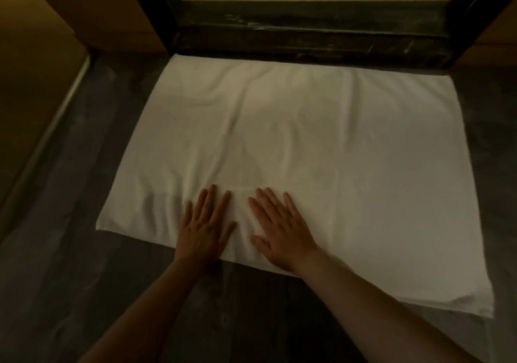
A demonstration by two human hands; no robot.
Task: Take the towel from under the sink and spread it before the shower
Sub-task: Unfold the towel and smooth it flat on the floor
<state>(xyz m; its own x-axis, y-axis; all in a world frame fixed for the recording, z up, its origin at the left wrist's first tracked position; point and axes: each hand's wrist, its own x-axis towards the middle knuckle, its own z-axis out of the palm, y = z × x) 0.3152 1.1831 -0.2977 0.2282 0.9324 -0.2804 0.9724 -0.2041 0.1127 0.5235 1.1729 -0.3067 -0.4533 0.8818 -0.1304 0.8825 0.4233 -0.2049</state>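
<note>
Spreading step, nearly complete: the towel (293,150) is laid flat on the dark floor (70,264), far edge against the shower threshold (307,41). Left hand (202,231) and right hand (282,230) are pressed flat on its near edge, fingers extended, nothing grasped. Remaining central creases would next be smoothed outward.

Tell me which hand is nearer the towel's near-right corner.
Right. The right hand lies flat on the towel near its front edge, on the side of that corner; the left hand lies flat beside it, farther off.
</note>
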